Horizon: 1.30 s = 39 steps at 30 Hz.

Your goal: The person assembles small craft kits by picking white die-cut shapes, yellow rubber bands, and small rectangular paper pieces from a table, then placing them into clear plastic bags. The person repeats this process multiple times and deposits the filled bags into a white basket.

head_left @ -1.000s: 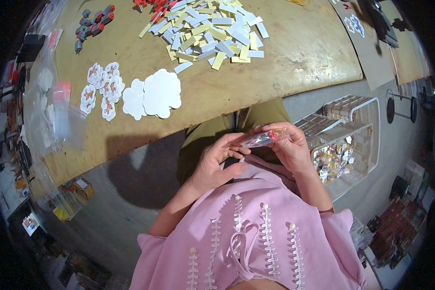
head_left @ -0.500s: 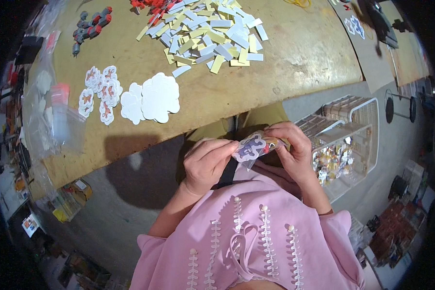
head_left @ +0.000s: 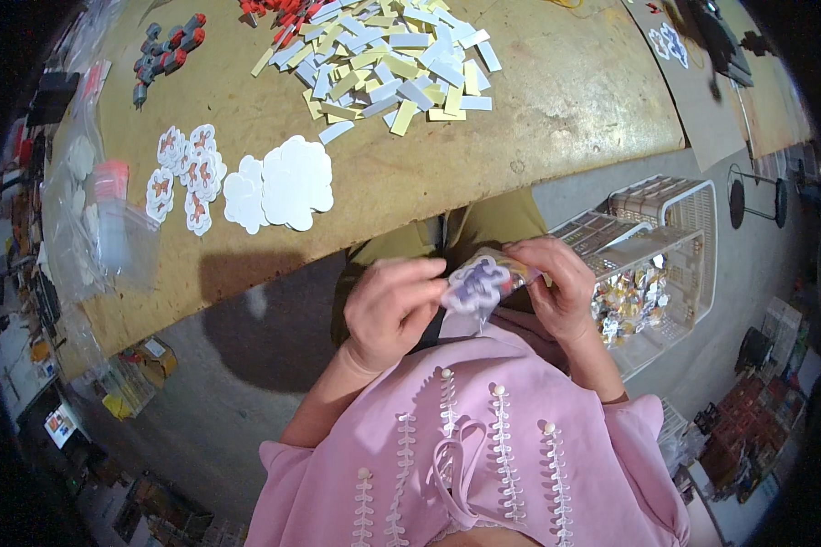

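Note:
A small clear plastic bag (head_left: 470, 321) is in front of my lap. A scalloped card (head_left: 476, 283) with a purple figure shows at it, slightly blurred; I cannot tell how far inside it lies. My right hand (head_left: 561, 281) is closed on the bag's right side, thumb in front, with colourful contents partly hidden by its fingers. My left hand (head_left: 394, 305) is just left of the card, its fingers bent and a little apart, fingertips close to the card's edge. Whether they touch it is unclear.
On the table (head_left: 556, 118) lie a heap of pale blue and yellow strips (head_left: 392, 68), white cloud-shaped cards (head_left: 296, 182), orange-figure cards (head_left: 194, 173), grey-red pieces (head_left: 167, 56) and plastic bags (head_left: 114, 219). White baskets (head_left: 693, 246) with shiny packets (head_left: 631, 299) stand at right.
My left fingers have come off their pinch on the card and drawn slightly left. The bag has tilted, with more of the card facing up. My right hand keeps its hold.

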{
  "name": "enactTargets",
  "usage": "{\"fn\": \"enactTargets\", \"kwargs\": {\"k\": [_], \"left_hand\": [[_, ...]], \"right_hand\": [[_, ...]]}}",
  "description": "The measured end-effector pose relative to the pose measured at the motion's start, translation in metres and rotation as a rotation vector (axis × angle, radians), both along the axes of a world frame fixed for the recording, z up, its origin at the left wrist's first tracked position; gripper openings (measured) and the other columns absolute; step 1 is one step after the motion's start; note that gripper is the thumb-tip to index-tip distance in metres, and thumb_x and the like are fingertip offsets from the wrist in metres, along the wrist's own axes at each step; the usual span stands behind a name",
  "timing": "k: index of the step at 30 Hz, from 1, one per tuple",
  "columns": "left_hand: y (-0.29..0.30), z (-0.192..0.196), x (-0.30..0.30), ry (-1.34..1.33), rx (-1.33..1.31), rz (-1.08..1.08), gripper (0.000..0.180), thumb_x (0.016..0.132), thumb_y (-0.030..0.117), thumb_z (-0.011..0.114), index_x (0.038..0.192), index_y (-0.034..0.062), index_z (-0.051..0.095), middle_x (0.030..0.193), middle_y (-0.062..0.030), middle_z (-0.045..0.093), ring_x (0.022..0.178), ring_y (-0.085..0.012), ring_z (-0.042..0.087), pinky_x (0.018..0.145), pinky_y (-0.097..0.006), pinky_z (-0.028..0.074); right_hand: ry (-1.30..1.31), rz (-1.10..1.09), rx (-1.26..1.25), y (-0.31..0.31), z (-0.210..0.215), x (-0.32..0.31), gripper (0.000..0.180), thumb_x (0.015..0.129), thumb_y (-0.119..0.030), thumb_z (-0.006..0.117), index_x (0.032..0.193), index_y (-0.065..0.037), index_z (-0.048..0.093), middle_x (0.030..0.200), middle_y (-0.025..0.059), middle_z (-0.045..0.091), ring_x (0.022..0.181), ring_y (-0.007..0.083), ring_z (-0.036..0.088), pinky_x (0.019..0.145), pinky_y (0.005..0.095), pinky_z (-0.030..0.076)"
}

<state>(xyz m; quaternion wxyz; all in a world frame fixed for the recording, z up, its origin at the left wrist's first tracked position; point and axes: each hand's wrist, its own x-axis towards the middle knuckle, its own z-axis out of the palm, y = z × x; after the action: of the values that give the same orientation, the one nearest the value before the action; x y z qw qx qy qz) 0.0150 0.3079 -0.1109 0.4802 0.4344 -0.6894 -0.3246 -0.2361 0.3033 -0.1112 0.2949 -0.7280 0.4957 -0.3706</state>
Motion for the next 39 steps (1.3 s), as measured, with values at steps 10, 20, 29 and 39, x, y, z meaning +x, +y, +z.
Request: {"fn": "enactTargets", "kwargs": {"k": [10, 20, 29, 39], "left_hand": [[0.012, -0.023, -0.003, 0.650, 0.999, 0.009, 0.020, 0.113, 0.022, 0.058, 0.108, 0.0034, 0.062, 0.093, -0.0025, 0.071, 0.081, -0.0079, 0.068, 0.072, -0.022, 0.055], [0.017, -0.039, -0.007, 1.123, 1.358, -0.085, 0.026, 0.114, 0.030, 0.054, 0.121, 0.0072, 0.064, 0.107, -0.0029, 0.072, 0.096, -0.0115, 0.071, 0.080, -0.029, 0.059], [0.019, -0.029, -0.018, 1.179, 1.282, 0.036, 0.025, 0.114, 0.028, 0.055, 0.122, 0.0077, 0.066, 0.111, -0.0022, 0.073, 0.098, -0.0133, 0.071, 0.087, -0.034, 0.060], [0.010, -0.033, -0.010, 0.997, 1.272, 0.099, 0.022, 0.113, 0.029, 0.056, 0.108, 0.0103, 0.066, 0.084, 0.0021, 0.065, 0.070, -0.0058, 0.061, 0.061, -0.022, 0.052]], "right_hand": [[-0.652, 0.014, 1.035, 0.027, -0.007, -0.002, 0.014, 0.104, -0.012, 0.072, 0.102, 0.002, 0.073, 0.094, 0.0079, 0.078, 0.078, 0.0117, 0.073, 0.068, 0.0243, 0.057], [-0.774, 0.207, 1.163, 0.019, 0.026, 0.005, 0.015, 0.107, -0.011, 0.067, 0.115, -0.002, 0.075, 0.096, 0.0068, 0.079, 0.079, 0.0083, 0.072, 0.068, 0.0210, 0.055], [-0.630, 0.179, 0.912, 0.024, 0.023, 0.017, 0.017, 0.106, -0.012, 0.069, 0.106, 0.003, 0.076, 0.093, 0.0046, 0.077, 0.078, 0.0075, 0.069, 0.069, 0.0234, 0.057], [-0.840, 0.069, 1.213, 0.020, 0.014, 0.006, 0.011, 0.105, -0.013, 0.070, 0.106, -0.003, 0.075, 0.091, 0.0035, 0.077, 0.074, 0.0059, 0.068, 0.063, 0.0203, 0.053]]}}
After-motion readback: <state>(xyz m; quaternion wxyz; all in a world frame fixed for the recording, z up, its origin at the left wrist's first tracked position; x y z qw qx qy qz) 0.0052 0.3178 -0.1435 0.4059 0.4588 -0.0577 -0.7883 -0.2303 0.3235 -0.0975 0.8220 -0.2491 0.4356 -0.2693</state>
